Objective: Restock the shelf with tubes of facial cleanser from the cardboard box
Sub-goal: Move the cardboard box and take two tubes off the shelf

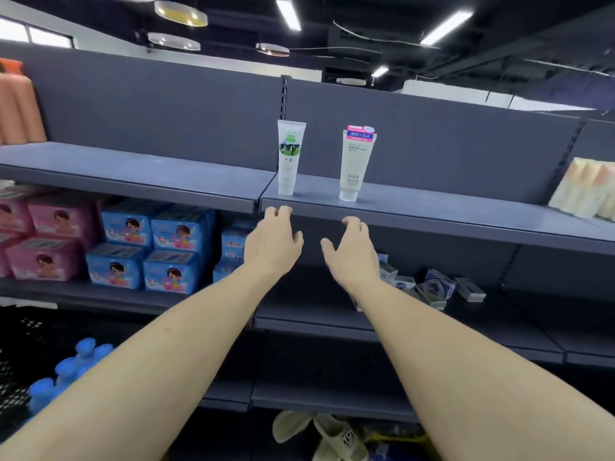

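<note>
Hands empty: left grip (273, 239) and right grip (349, 249) loosely curled, tubes (290, 158) (356, 163) standing just above; fetch next from box, set upright beside them

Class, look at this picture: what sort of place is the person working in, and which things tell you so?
Most likely a shop aisle. Grey retail shelving with slotted uprights holds two cleanser tubes standing cap down, and blue packaged goods are stacked in rows on the shelf below.

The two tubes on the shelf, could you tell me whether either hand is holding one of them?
No, both tubes stand upright on the shelf, while the left hand and right hand hang empty below its front edge.
</note>
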A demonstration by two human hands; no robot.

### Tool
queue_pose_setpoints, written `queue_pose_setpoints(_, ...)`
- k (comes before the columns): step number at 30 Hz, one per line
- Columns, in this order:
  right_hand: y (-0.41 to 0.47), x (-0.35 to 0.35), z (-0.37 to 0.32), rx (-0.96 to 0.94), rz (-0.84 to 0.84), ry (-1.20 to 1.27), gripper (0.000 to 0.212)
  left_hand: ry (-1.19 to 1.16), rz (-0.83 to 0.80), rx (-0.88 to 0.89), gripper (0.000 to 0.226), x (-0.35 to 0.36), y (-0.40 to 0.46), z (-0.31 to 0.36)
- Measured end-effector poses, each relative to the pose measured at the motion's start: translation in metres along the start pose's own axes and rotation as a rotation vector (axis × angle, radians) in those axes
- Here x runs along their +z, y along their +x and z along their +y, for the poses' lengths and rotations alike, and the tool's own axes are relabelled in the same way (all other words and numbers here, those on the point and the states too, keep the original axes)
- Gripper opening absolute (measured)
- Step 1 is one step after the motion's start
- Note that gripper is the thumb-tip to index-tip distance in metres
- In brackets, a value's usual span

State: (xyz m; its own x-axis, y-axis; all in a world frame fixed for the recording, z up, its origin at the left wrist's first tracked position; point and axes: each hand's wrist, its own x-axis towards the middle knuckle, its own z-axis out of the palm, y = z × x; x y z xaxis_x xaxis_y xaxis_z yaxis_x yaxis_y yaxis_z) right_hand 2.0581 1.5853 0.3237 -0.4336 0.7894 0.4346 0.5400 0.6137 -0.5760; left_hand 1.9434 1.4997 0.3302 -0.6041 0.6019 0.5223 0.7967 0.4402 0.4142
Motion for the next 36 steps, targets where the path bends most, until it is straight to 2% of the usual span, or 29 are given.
queue_pose_setpoints(5, 0.054, 0.017, -0.011, -0.003, 0.145, -0.007, 0.049, -0.012, 0.049, 0.028, 0.042, 0.007, 0.059, -0.015)
queue_pose_setpoints(11, 0.098, 0.030, -0.010, 0.044, 0.255, 0.054, 0.077, -0.065, 0.075, 0.027, 0.047, 0.021, 0.101, -0.026)
queue_pose_setpoints(17, 0.133, 0.040, -0.006, 0.100, 0.306, 0.130, 0.089, -0.008, 0.107, 0.015, 0.064, 0.038, 0.134, -0.023)
queue_pose_setpoints(20, 0.151, 0.041, -0.004, 0.126, 0.313, 0.170, 0.093, -0.081, 0.075, -0.052, 0.085, 0.046, 0.147, -0.016)
queue_pose_setpoints(23, 0.164, 0.042, -0.002, 0.139, 0.301, 0.191, 0.092, -0.147, 0.079, -0.114, 0.091, 0.052, 0.157, -0.012)
queue_pose_setpoints(25, 0.172, 0.043, -0.002, 0.158, 0.285, 0.195, 0.091, -0.160, 0.082, -0.139, 0.085, 0.054, 0.163, -0.013)
queue_pose_setpoints(29, 0.184, 0.048, -0.001, 0.216, 0.263, 0.217, 0.077, -0.187, 0.095, -0.162, 0.047, 0.057, 0.170, -0.017)
queue_pose_setpoints(36, 0.182, 0.046, 0.004, 0.202, 0.303, 0.179, 0.065, -0.321, 0.099, -0.156, 0.036, 0.056, 0.173, -0.020)
